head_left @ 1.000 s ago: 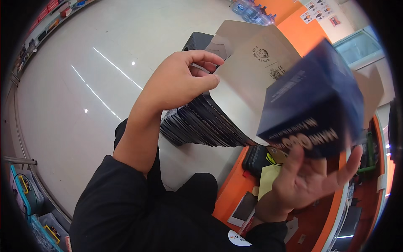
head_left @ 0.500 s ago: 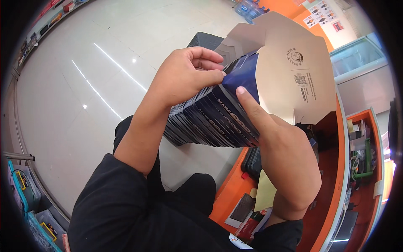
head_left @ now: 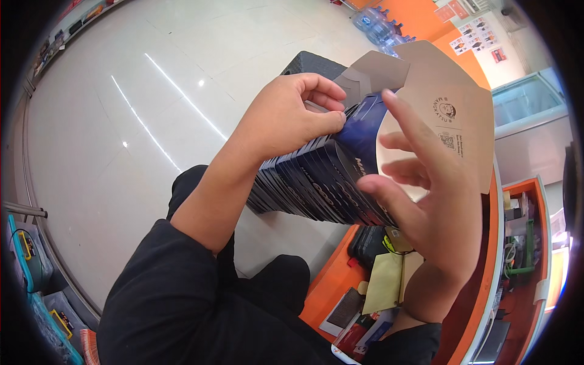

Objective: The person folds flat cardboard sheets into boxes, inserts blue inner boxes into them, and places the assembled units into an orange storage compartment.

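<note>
A long nested stack of dark blue printed cardboard food boxes (head_left: 298,185) lies slanted in front of me. The end box (head_left: 364,125) faces right, its pale brown inner flaps (head_left: 465,146) spread out. My left hand (head_left: 298,112) is bent over the upper edge of the stack, thumb and curled fingers closed at the end box's rim; the fingertips are partly hidden. My right hand (head_left: 435,182) is open at the end box's mouth, index finger stretched up by the blue wall and thumb apart in front of the stack's side.
A dark grey block-like object (head_left: 310,64) stands behind the stack. To the right is an orange counter (head_left: 493,255) with shelves of odds and ends, and a glass-topped freezer (head_left: 529,100) beyond. Blue water bottles (head_left: 380,27) stand at the back. Teal-edged bins (head_left: 24,261) are at the lower left.
My right hand has lifted off the end box's blue wall and opened, fingers spreading. The left hand stays at the box's rim. The whole view has shifted slightly.
</note>
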